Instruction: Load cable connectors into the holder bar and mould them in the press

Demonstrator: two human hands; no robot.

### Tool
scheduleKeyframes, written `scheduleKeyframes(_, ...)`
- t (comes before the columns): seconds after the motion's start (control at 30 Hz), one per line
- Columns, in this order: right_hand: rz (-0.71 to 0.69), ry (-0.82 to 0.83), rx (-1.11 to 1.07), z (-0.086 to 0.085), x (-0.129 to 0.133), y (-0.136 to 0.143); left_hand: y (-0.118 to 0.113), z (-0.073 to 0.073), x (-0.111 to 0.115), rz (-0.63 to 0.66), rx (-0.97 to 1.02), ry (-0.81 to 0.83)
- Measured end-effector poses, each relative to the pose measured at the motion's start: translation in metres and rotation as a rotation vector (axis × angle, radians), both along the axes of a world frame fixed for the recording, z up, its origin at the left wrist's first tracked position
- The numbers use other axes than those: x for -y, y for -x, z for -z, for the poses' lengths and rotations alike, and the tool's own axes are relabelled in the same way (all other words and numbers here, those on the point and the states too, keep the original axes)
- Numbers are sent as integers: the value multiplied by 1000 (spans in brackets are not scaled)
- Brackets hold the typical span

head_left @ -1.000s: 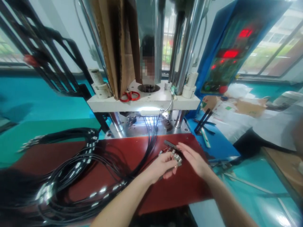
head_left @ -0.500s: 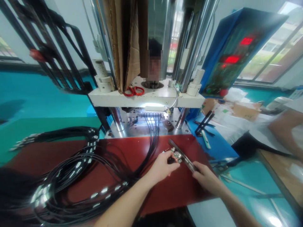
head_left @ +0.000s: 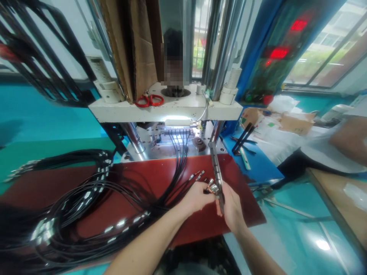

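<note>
My left hand (head_left: pixel 199 198) is closed round a bunch of black cables, whose metal connector ends (head_left: pixel 212 187) stick out past its fingers. A long, narrow metal bar (head_left: pixel 217 170) stands nearly upright in my right hand (head_left: pixel 231 204), its lower end beside those connectors. Both hands are close together over the red-brown board (head_left: pixel 192 233). A few loose cable ends (head_left: pixel 197 175) lie just beyond my left hand. More black cables (head_left: pixel 179 160) run from the lit metal fixture (head_left: pixel 174 137) in the press down onto the board.
Large coils of black cable (head_left: pixel 77 198) cover the board's left side. Red-handled scissors (head_left: pixel 149 100) rest on the white press plate (head_left: pixel 129 112). Tools, among them a light-green cutter (head_left: pixel 245 158), lie on the blue surface (head_left: pixel 265 168). Someone's arm (head_left: pixel 348 137) shows at far right.
My right hand has moved left, up to my left hand, and the metal bar has swung from slanted to nearly upright. The view has shifted slightly, and loose cable ends now show.
</note>
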State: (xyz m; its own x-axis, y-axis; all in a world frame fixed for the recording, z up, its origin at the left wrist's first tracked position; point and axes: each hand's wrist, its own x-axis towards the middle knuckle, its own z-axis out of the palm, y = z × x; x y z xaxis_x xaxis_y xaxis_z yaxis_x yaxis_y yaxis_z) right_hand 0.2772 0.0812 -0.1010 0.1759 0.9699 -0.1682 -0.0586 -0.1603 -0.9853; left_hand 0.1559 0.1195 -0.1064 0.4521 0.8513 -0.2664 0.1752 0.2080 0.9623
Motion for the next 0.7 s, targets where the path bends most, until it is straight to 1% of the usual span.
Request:
scheduleKeyframes(0.13, -5, -14, 44, 3, 0, -1, -2, -1, 1, -5, 3, -79)
scheduleKeyframes(0.27, 15, -30, 48, 4, 1, -1, -1, -3, 2, -52, -49, -168)
scheduleKeyframes(0.4, 10, -16, 83, 2, 1, -1, -2, -3, 0, -55, -50, -154)
scheduleKeyframes(0.57, -15, -65, 223, -3, 1, 2, -4, -3, 2, 2, 71, -127)
scheduleKeyframes(0.63, -42, -88, 265, -2, 2, 3, -3, -3, 4, -9, 82, -117)
scheduleKeyframes(0.7, -60, -95, 273, 0, 2, 4, -1, -5, 4, -28, 69, -69)
